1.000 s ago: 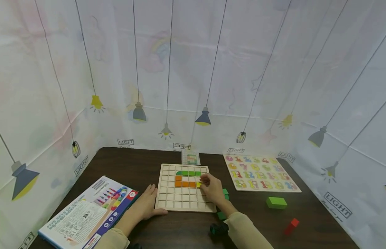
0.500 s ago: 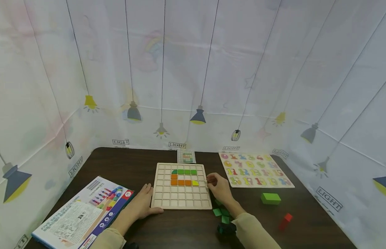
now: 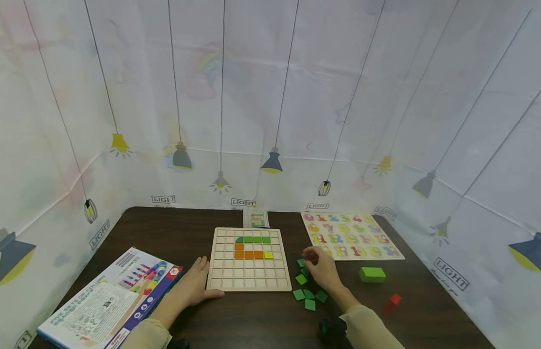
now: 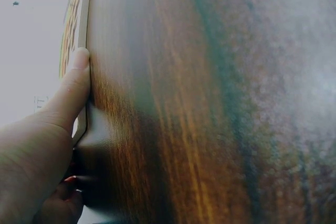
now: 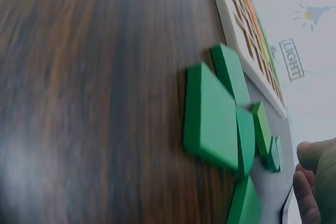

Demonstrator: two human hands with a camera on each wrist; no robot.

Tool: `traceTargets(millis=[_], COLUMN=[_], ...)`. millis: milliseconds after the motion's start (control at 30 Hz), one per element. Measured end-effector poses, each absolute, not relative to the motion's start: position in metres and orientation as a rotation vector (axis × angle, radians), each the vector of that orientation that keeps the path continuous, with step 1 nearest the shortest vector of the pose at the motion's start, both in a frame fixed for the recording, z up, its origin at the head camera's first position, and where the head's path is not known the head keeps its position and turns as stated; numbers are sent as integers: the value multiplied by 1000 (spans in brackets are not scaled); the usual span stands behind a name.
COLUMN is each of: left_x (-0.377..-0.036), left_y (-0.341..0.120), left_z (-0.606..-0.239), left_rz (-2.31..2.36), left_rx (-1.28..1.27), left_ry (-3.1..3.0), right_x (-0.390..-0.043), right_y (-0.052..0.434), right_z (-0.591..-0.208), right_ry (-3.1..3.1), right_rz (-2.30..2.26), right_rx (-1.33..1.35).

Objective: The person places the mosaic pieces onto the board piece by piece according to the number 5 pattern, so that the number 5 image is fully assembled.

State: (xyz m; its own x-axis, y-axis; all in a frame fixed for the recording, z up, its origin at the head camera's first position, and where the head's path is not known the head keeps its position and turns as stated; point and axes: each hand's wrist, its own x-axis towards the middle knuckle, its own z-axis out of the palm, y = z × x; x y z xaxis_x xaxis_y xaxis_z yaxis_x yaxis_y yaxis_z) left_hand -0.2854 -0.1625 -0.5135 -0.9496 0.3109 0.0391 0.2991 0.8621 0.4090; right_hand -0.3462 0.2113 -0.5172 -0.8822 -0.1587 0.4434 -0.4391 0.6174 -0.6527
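Note:
A wooden grid board [image 3: 248,280] lies at the middle of the dark table. It holds a row of green tiles [image 3: 253,239], orange tiles [image 3: 248,254] and one yellow tile [image 3: 268,255]. My left hand [image 3: 196,283] lies flat at the board's near left corner, with its thumb [image 4: 73,82] pressed against the board's edge [image 4: 84,19]. My right hand [image 3: 317,264] hovers right of the board over several loose green tiles [image 3: 309,293]. Its fingers [image 5: 314,179] are loosely curled beside the green tiles [image 5: 210,111], and I see nothing in them.
A number puzzle board [image 3: 350,241] lies at the back right. A green block [image 3: 372,274] and a red block [image 3: 391,303] sit right of the loose tiles. A printed box [image 3: 113,298] lies at the front left, and a pattern card [image 3: 256,218] leans behind the grid board. Curtain walls surround the table.
My right hand has left the yellow tile in the board and drawn back to the right, over the loose green tiles. The left hand has stayed at the board's corner.

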Motion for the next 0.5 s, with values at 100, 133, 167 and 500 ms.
traceTargets(millis=[100, 133, 167, 500], left_x=[-285, -285, -284, -282], left_y=[-163, -163, -163, -162], left_z=[-514, -514, -514, -511], left_rz=[653, 658, 659, 654], left_rx=[482, 479, 475, 478], left_ry=[3003, 3003, 3001, 3000], right_x=[-346, -347, -347, -348], right_y=[216, 218, 219, 225], right_z=[-519, -519, -520, -520], right_ry=[-2502, -2500, -2498, -2518], right_rz=[1152, 1155, 1154, 1121], right_rx=[450, 444, 440, 422])
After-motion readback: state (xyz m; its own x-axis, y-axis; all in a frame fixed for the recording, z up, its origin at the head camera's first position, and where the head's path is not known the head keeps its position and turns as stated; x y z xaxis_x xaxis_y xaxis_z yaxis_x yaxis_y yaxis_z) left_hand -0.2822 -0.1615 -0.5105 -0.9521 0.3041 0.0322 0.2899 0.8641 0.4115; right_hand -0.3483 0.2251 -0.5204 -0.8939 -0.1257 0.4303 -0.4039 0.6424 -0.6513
